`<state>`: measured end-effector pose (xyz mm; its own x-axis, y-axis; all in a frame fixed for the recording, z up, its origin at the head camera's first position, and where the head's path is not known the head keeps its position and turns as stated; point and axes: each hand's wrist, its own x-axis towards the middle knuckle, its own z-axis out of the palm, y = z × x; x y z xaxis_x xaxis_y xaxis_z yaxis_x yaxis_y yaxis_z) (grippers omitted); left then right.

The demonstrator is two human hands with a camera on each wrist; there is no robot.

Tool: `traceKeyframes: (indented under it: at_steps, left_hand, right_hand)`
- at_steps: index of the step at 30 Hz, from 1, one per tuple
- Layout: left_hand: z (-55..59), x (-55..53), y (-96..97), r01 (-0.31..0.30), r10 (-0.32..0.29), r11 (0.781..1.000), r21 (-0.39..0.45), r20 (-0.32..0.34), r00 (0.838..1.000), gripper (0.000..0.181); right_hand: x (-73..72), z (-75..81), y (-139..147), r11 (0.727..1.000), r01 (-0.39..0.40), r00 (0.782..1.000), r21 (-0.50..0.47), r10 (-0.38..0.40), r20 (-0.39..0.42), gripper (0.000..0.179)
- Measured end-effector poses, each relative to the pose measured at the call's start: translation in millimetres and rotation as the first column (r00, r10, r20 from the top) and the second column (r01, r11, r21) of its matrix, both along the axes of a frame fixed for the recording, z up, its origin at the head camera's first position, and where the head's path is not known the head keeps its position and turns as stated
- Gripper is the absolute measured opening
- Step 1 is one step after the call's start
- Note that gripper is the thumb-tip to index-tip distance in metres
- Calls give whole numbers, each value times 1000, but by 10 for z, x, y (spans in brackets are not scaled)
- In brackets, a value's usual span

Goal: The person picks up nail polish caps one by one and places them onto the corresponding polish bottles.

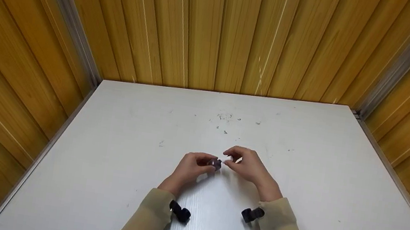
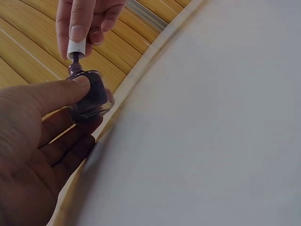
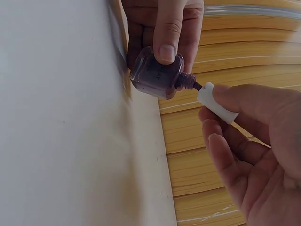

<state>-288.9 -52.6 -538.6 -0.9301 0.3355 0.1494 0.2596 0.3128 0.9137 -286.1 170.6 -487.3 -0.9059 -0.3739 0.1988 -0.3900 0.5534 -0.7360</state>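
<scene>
My left hand (image 1: 190,168) pinches a small glass nail polish bottle (image 3: 157,75) with dark purple polish, thumb on one face and fingers behind. The bottle lies tilted, its threaded neck (image 3: 186,81) toward the right hand. Between thumb and fingertips, my right hand (image 1: 248,164) pinches the white cap (image 3: 217,103). A dark stem (image 2: 75,58) runs from the cap into the bottle's mouth, so the cap stands a little apart from the neck. Both hands are close together over the white table (image 1: 128,120).
Yellow wood-look panels (image 1: 201,30) wall the table at the back and sides, with grey metal posts (image 1: 73,12) in the corners. Small dark marks (image 1: 225,116) dot the tabletop beyond the hands. A black wrist camera (image 1: 180,212) sits on the left sleeve, another (image 1: 252,214) on the right.
</scene>
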Motion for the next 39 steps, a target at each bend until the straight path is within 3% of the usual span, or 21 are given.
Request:
traceKeyframes:
  at_steps: [10,29,34,39]
  left_hand:
    - [-15,-13,4,-2,2,1000,10,8,1000,28]
    - [-30,-15,9,7,-10,999,50,43,999,30]
    - [-35,-20,1,6,-8,998,58,44,999,31]
    - [-37,-26,4,9,-16,994,107,70,997,30]
  right_hand:
    - [-18,-54,-77,997,49,998,-63,-46,45,21]
    - [-27,-134,-106,997,10,1000,-71,-8,21,21]
    - [-59,-163,-61,987,9,996,-163,4,84,37]
    - [-85,-183,-53,958,4,988,-285,41,151,35]
